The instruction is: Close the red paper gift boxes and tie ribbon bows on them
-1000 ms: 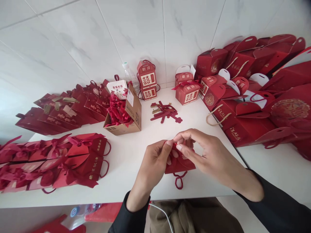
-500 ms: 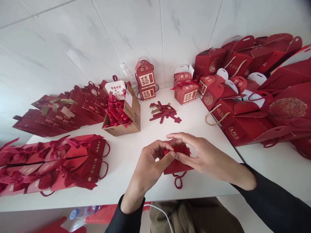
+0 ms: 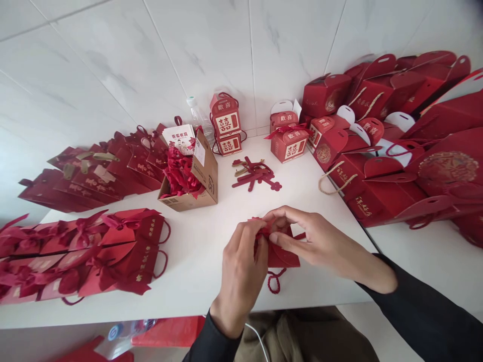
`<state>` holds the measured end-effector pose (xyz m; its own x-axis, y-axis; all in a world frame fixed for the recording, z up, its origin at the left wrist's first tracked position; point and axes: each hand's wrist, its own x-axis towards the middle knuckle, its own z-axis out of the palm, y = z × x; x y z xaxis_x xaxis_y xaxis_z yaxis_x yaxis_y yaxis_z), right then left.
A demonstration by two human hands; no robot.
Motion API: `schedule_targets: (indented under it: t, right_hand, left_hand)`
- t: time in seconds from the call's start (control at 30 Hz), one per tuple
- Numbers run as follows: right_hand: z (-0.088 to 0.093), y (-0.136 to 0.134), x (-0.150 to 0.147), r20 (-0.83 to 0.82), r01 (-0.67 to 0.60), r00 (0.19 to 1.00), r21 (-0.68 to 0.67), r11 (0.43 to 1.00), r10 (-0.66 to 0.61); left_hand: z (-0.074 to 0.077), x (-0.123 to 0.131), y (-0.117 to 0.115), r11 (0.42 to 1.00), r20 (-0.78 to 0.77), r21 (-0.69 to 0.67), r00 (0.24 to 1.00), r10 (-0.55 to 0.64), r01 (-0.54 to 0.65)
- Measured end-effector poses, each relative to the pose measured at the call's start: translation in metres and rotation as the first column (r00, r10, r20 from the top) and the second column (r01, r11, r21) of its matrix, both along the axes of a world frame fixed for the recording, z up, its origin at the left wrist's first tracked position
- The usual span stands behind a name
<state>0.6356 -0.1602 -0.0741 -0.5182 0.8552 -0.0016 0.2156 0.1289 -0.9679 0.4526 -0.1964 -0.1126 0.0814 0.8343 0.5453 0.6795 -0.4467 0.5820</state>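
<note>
A small red gift box [image 3: 284,257] sits on the white table in front of me, partly covered by both hands. Its twisted dark red cord handle [image 3: 274,287] loops out on the near side. On top of the box, a red ribbon [image 3: 265,231] is bunched between my fingers. My left hand [image 3: 242,264] closes on it from the left, palm down, fingertips curled out of sight. From the right, my right hand [image 3: 304,235] pinches the ribbon with thumb and bent fingers. The fingertips of both hands nearly meet.
Finished-looking boxes with ribbon bows [image 3: 109,251] stand in rows at left. A cardboard box [image 3: 188,201] holds red ribbons. Flat felt strips [image 3: 254,176] lie beyond my hands. Several red boxes [image 3: 388,201] crowd the right; small printed boxes [image 3: 290,146] stand by the wall.
My left hand has rolled over, its back now facing up, and its fingers have curled down into the ribbon. My right hand has stayed almost in place, its fingers bent further inward.
</note>
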Motion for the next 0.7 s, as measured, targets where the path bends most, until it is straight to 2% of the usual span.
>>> schedule_targets:
  t: [0.17,0.27,0.37,0.6,0.7]
  right_hand:
    - [-0.001,0.0011,0.0014,0.039,0.002,0.999,0.081,0.997,-0.005]
    - [-0.0033,0.0022,0.0015,0.082,0.015,0.996,0.11,0.994,-0.024]
    - [-0.0041,0.002,0.002,0.091,0.038,0.995,0.101,0.994,-0.047]
    - [0.0019,0.0001,0.0033,0.129,0.07,0.988,0.096,0.993,-0.083]
    - [0.0033,0.0009,0.0045,0.163,0.084,0.981,0.141,0.986,-0.107]
  left_hand:
    - [-0.0097,0.001,-0.0032,0.99,-0.017,0.14,1.0,-0.004,0.006]
    - [-0.0096,0.0003,-0.004,0.976,0.023,0.206,0.998,0.062,-0.065]
    - [-0.0082,-0.0011,-0.0044,0.972,0.035,0.188,0.99,0.137,-0.141]
    - [-0.0073,-0.0054,-0.0066,0.985,-0.007,0.145,0.995,0.095,-0.093]
    - [-0.0069,-0.0054,-0.0097,0.986,-0.019,0.149,0.996,0.083,-0.079]
